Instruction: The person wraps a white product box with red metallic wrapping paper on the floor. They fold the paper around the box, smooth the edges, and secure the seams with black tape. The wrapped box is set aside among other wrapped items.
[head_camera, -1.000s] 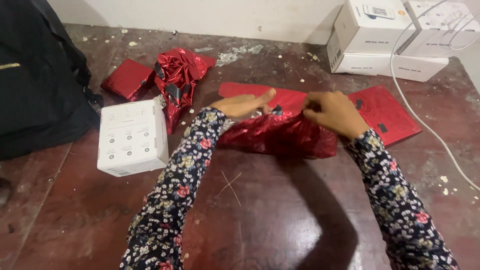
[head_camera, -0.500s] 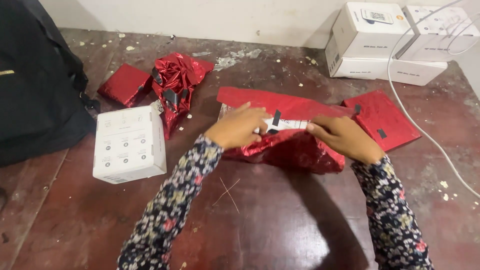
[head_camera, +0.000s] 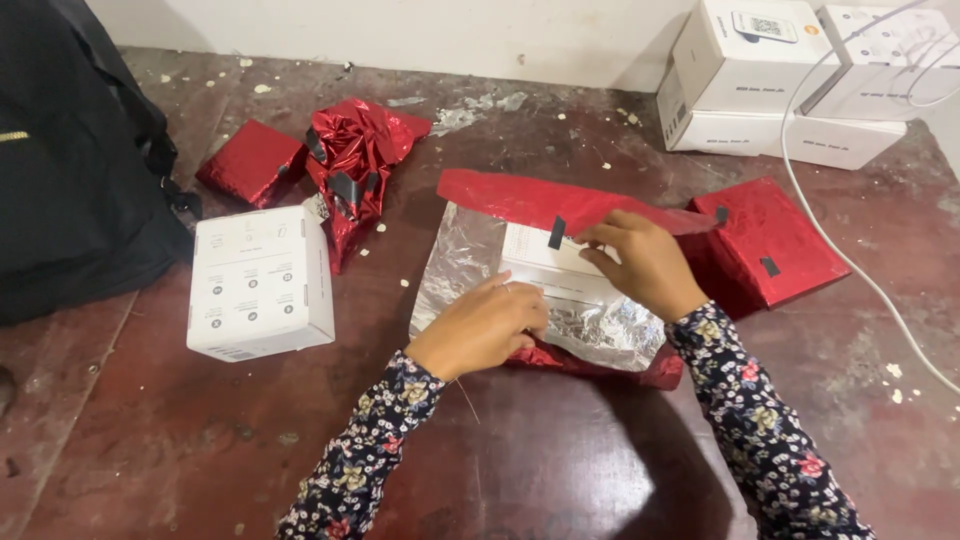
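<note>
Left hand (head_camera: 485, 325) lies flat, not gripping, pinning the silver-lined red foil wrap (head_camera: 470, 255) over the white box (head_camera: 545, 262) w/ right hand (head_camera: 640, 262) pinching the red flap (head_camera: 520, 198) up by its black tape strip (head_camera: 556, 232), box just right of the bare white carton (head_camera: 260, 282).

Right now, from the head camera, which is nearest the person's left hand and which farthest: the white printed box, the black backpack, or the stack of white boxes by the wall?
From the left hand:
1. White printed cardboard box, just to its left.
2. Black fabric backpack, far left edge.
3. Stack of white boxes, far right by the wall.
</note>
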